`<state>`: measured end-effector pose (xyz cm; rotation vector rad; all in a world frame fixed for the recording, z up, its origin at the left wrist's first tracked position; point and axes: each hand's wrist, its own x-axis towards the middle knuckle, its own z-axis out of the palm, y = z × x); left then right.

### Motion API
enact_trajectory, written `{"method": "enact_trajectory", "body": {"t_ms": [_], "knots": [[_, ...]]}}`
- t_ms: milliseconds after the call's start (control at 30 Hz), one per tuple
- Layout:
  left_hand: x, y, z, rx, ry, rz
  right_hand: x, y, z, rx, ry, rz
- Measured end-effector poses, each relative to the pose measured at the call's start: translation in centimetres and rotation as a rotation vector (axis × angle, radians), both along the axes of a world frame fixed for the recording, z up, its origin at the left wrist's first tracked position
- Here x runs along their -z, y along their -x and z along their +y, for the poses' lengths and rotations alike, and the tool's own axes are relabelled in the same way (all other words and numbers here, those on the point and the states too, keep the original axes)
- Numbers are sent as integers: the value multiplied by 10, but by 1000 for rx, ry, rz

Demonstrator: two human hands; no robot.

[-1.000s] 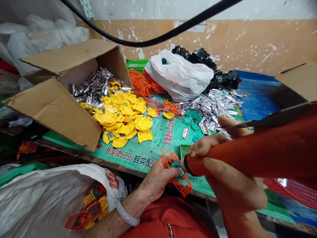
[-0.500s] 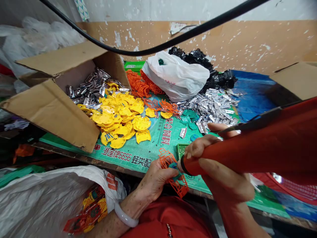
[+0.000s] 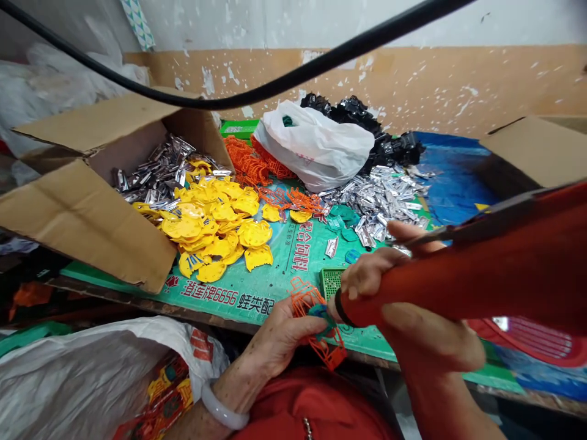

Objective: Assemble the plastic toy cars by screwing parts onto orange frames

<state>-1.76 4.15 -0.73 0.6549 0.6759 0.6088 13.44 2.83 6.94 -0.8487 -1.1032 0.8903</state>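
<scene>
My left hand point(image 3: 284, 339) grips an orange plastic lattice piece point(image 3: 316, 324) with a teal bit point(image 3: 318, 313) at its middle. My right hand point(image 3: 389, 287) is wrapped around a thick red tool point(image 3: 458, 281), whose black-ringed tip sits against the teal bit. The exact kind of tool is hidden by my fingers and its covering. A small green grid piece point(image 3: 331, 281) lies on the table just beyond the tool's tip. A pale bangle point(image 3: 220, 409) circles my left wrist.
A green printed sack point(image 3: 270, 293) covers the table, with yellow plastic parts point(image 3: 211, 235), orange lattices point(image 3: 245, 162) and silver pieces point(image 3: 371, 201) heaped on it. An open cardboard box point(image 3: 82, 208) stands at left. A white bag point(image 3: 312, 146) sits behind, and a black cable point(image 3: 257, 98) crosses overhead.
The whole scene has shifted slightly left in view as my head moved. Both hands stay together on the lattice piece and the tool, with no visible change of grip.
</scene>
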Motion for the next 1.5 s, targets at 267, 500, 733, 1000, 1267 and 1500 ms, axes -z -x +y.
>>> {"method": "enact_trajectory", "body": {"t_ms": [267,500,733,1000,1267,1500], "knots": [[-3,3,2,-18,41,-1,17,-33,31,387,-28,79],[-3,2,3,-2,43,34,46,-34,41,395,5,32],[-1,2,1,-53,35,76,52,-35,45,416,17,-8],[-7,-1,2,-83,39,85,54,-34,45,416,48,-48],[-4,0,4,-169,51,123,49,-30,44,504,98,-124],[-2,-2,5,-216,36,120,32,-32,42,436,51,49]]}}
